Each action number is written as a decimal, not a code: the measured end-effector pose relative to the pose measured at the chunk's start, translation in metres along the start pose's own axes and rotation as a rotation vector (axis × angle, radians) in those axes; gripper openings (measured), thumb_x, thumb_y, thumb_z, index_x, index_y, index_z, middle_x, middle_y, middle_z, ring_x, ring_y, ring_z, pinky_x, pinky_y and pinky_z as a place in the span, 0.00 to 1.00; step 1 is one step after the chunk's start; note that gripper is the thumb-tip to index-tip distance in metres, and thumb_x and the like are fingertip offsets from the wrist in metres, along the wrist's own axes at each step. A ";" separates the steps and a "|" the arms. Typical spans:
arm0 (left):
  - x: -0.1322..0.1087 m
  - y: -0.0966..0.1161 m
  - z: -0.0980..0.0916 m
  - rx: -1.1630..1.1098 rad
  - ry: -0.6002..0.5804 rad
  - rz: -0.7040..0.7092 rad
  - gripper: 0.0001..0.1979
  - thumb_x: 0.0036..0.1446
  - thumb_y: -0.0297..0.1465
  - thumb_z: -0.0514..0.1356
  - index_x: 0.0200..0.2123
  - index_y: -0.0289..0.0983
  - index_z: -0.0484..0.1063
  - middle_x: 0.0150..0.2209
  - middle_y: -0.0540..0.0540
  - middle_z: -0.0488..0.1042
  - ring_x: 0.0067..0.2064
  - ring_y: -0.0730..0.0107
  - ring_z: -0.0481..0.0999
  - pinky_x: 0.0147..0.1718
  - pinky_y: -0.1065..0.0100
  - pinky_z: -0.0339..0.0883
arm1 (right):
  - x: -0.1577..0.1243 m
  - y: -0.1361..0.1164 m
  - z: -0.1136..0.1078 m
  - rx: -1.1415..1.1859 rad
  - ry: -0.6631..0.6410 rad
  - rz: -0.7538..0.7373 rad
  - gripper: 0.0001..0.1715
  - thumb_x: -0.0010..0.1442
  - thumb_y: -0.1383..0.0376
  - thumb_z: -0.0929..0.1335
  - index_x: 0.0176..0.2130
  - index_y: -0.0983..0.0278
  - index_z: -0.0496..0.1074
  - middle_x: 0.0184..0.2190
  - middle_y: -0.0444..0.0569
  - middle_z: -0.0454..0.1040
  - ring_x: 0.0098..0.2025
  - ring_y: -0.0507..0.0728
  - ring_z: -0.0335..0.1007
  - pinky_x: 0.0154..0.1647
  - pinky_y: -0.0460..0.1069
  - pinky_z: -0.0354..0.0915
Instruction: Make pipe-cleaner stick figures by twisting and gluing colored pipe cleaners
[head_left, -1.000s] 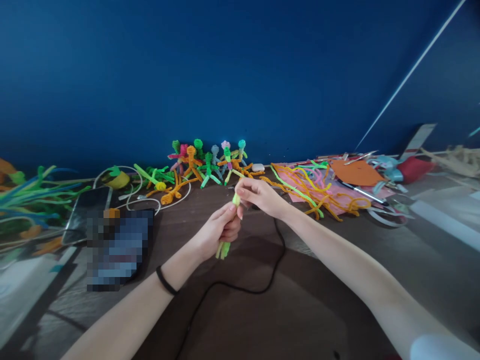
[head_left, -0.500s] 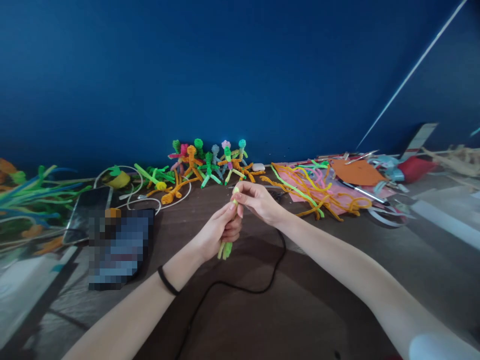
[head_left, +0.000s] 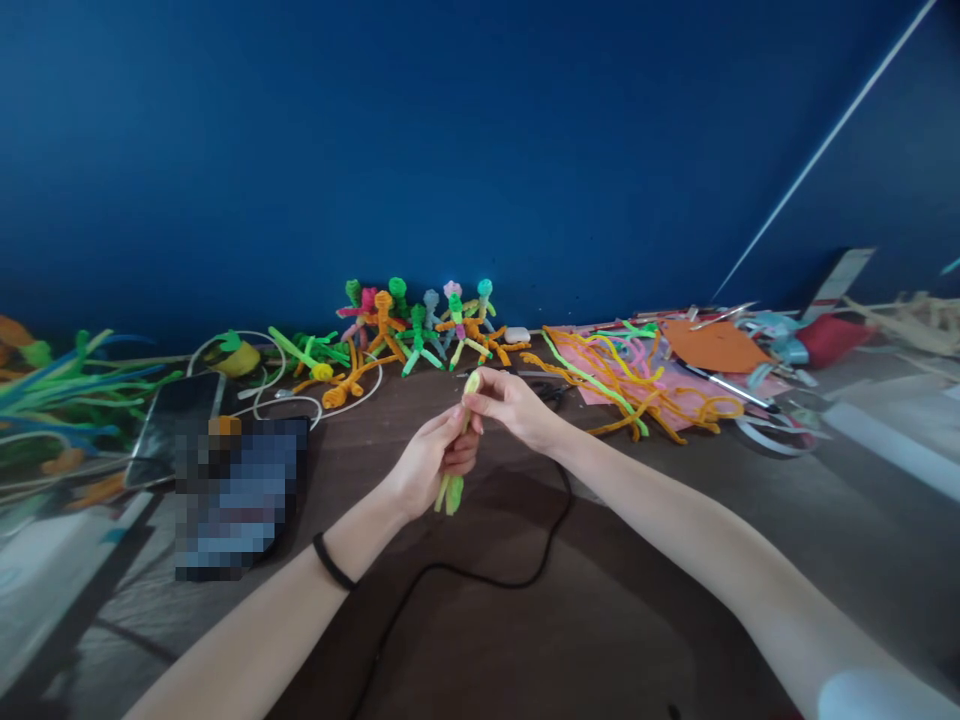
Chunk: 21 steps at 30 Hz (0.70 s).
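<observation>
Above the middle of the table, my left hand (head_left: 429, 465) is closed around a yellow-green pipe cleaner piece (head_left: 453, 494), whose bent ends stick out below the fist. The pale yellow upper end of the same piece is pinched between the thumb and fingers of my right hand (head_left: 516, 408). My fingers hide its middle part. Behind my hands stands a row of small pipe cleaner figures (head_left: 417, 335) in green, orange, pink and blue. Loose orange and green pipe cleaners (head_left: 637, 395) lie to the right, nearest my right hand.
A dark phone (head_left: 176, 420) and a pixelated dark object (head_left: 247, 490) lie at left, beside green pipe cleaners (head_left: 82, 385). A white cable (head_left: 270, 400) coils behind. A black cable (head_left: 480, 577) crosses the table below my hands. Orange paper (head_left: 712, 345) and a pen (head_left: 731, 390) are at right.
My right fingers have shifted slightly at the top of the pipe cleaner piece. The lower ends have turned a little, one now looking wider. Both hands keep their hold.
</observation>
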<state>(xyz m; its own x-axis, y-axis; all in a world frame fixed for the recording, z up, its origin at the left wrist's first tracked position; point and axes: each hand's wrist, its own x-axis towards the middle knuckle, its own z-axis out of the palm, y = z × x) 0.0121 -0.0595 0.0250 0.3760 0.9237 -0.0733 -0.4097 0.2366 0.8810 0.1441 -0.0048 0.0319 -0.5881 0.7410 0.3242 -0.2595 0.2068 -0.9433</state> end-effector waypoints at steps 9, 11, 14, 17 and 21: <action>0.001 -0.004 -0.002 0.051 0.037 0.025 0.11 0.53 0.35 0.56 0.24 0.34 0.62 0.17 0.56 0.56 0.16 0.84 0.53 0.14 0.80 0.49 | 0.000 0.002 0.001 0.086 -0.026 0.088 0.17 0.50 0.57 0.69 0.25 0.66 0.60 0.18 0.39 0.67 0.19 0.48 0.65 0.24 0.45 0.61; 0.001 -0.002 -0.003 0.086 0.044 0.019 0.10 0.53 0.35 0.56 0.26 0.34 0.64 0.19 0.53 0.63 0.17 0.82 0.60 0.15 0.78 0.54 | -0.001 0.000 0.000 0.065 -0.020 0.102 0.17 0.51 0.58 0.69 0.25 0.66 0.60 0.16 0.37 0.65 0.18 0.47 0.63 0.22 0.45 0.59; 0.001 -0.001 -0.005 0.084 0.035 0.005 0.08 0.52 0.33 0.57 0.29 0.33 0.66 0.23 0.50 0.68 0.19 0.79 0.66 0.17 0.77 0.58 | -0.001 -0.004 0.000 0.003 -0.034 0.127 0.17 0.52 0.57 0.68 0.25 0.65 0.60 0.14 0.36 0.62 0.17 0.47 0.61 0.22 0.45 0.55; 0.003 -0.002 -0.010 0.022 -0.002 -0.030 0.06 0.52 0.31 0.57 0.29 0.33 0.66 0.20 0.54 0.64 0.14 0.87 0.55 0.12 0.80 0.48 | -0.001 -0.007 -0.002 -0.094 0.002 0.133 0.17 0.50 0.57 0.69 0.24 0.66 0.61 0.15 0.37 0.62 0.19 0.46 0.58 0.24 0.45 0.53; 0.005 -0.004 -0.016 0.013 -0.015 -0.063 0.07 0.54 0.31 0.56 0.27 0.34 0.63 0.17 0.58 0.55 0.13 0.89 0.44 0.11 0.81 0.39 | 0.000 -0.005 -0.003 -0.142 0.026 0.174 0.17 0.50 0.57 0.69 0.24 0.66 0.62 0.16 0.40 0.64 0.21 0.46 0.57 0.25 0.45 0.53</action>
<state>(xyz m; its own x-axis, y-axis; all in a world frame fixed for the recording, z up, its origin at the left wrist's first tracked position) 0.0027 -0.0506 0.0137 0.4133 0.9024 -0.1219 -0.3741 0.2903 0.8808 0.1481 -0.0037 0.0368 -0.5937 0.7895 0.1557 -0.0443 0.1612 -0.9859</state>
